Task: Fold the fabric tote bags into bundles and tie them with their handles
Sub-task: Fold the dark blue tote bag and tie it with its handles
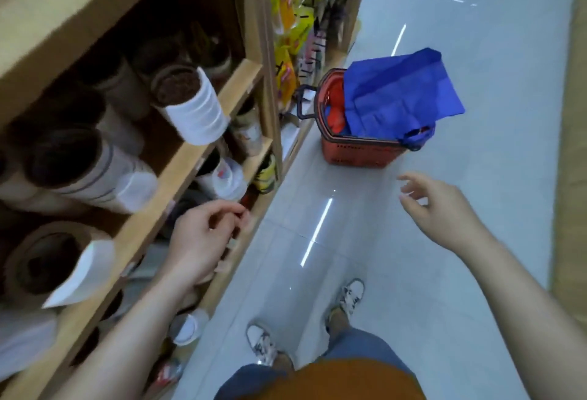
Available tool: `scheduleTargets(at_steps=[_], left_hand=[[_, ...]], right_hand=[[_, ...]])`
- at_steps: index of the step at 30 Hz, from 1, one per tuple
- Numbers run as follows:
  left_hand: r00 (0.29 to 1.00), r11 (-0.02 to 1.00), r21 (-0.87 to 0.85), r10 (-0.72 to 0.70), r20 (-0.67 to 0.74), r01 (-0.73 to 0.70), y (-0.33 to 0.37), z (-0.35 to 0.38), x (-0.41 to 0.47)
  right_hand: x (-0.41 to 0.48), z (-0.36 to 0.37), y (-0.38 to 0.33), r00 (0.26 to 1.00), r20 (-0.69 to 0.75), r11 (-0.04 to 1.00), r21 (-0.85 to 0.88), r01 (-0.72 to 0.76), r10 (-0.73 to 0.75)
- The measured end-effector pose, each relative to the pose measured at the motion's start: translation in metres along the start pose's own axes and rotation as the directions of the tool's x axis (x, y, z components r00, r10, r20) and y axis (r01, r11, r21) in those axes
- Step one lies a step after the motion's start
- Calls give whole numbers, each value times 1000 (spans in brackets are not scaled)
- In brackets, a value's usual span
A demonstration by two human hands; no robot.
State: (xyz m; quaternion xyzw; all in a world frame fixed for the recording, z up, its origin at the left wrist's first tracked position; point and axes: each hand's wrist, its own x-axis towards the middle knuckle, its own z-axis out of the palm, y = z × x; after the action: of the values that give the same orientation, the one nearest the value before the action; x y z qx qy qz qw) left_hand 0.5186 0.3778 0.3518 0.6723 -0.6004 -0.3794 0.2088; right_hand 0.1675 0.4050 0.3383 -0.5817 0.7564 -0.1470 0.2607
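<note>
A blue fabric tote bag lies unfolded and crumpled across the top of a red plastic shopping basket on the floor ahead. Red fabric shows inside the basket under it. My left hand hovers by the shelf edge with its fingers loosely curled and nothing in them. My right hand is stretched forward over the floor, fingers spread and relaxed, well short of the basket. Neither hand touches the bag.
A wooden shelf unit with stacked cups and jars runs along the left. Hanging yellow packets fill the rack beyond it. The basket's black handle points toward the shelf. Pale tiled floor stretches ahead; my shoes stand below.
</note>
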Motion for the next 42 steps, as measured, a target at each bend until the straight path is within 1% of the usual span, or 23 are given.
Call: scheduleTargets(at_steps=[2, 4, 6, 8, 10, 15, 19, 23, 26, 28, 30, 31, 33, 34, 35, 37, 39, 42], left_hand=[[999, 999, 18, -34, -9, 34, 10, 30, 18], [999, 999, 27, -41, -9, 42, 27, 61, 35], [999, 997, 72, -24, 33, 22, 48, 95, 55], [996, 993, 119, -17, 89, 6, 65, 127, 78], [989, 992, 124, -29, 148, 10, 80, 155, 102], [978, 981, 192, -33, 208, -8, 112, 210, 164], [977, 986, 168, -34, 213, -3, 128, 247, 223], [968, 990, 142, -28, 250, -8, 139, 288, 291], [959, 993, 120, -30, 282, -4, 144, 324, 351], [952, 990, 140, -57, 302, 15, 145, 347, 388], [945, 989, 144, -90, 313, 46, 143, 373, 422], [940, 988, 141, -109, 323, 66, 140, 387, 438], [919, 983, 141, -158, 362, 114, 131, 415, 469], [904, 980, 148, -182, 386, 134, 126, 430, 483], [891, 978, 156, -195, 411, 142, 121, 445, 494], [861, 972, 182, -219, 459, 151, 112, 477, 513], [840, 966, 193, -248, 482, 174, 101, 506, 524], [800, 961, 179, -276, 533, 212, 91, 546, 528]], right_hand=[[8, -9, 32, 989, -35, 977, 165, -136, 143], [18, -15, 66, 959, -43, 916, 308, -256, 282], [30, -20, 99, 921, -33, 833, 441, -334, 387], [44, -27, 127, 894, -36, 772, 521, -364, 446], [59, -36, 149, 873, -42, 741, 550, -386, 486], [117, -58, 184, 851, -63, 706, 592, -389, 522], [176, -61, 200, 848, -44, 682, 618, -392, 527], [243, -58, 212, 850, -7, 686, 593, -421, 527], [298, -48, 225, 843, 21, 712, 524, -468, 538], [336, -38, 238, 861, 13, 779, 421, -465, 508], [372, -27, 253, 906, 18, 877, 244, -415, 424], [390, -20, 262, 926, 47, 914, 149, -376, 374], [422, -6, 280, 948, 148, 959, -39, -279, 282], [436, 4, 290, 948, 203, 965, -151, -217, 245], [449, 14, 301, 941, 253, 952, -265, -155, 224], [472, 37, 328, 911, 329, 893, -443, -84, 249], [489, 62, 351, 871, 384, 832, -553, -50, 308], [503, 86, 374, 842, 396, 756, -654, -21, 366]])
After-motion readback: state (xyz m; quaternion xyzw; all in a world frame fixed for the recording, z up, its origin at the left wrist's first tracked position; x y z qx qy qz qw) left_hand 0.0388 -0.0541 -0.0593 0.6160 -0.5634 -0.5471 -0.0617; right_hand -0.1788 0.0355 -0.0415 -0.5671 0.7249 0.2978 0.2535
